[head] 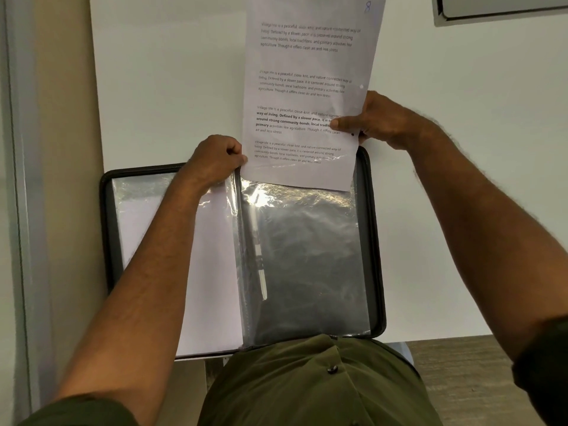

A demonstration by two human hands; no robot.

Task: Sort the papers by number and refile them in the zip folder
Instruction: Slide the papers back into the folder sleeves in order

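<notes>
A black zip folder [373,241] lies open on a white desk [172,87]. The right hand [378,121] pinches a printed sheet [304,87] (handwritten 8 on top), its bottom edge inside a clear sleeve [307,256]. The left hand [215,159], curled, grips the sleeve's top edge.

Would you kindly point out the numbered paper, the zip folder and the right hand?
paper [304,96], head view, middle of the printed sheet
zip folder [373,241], head view, right black rim
right hand [373,121], head view, back of the hand
</notes>
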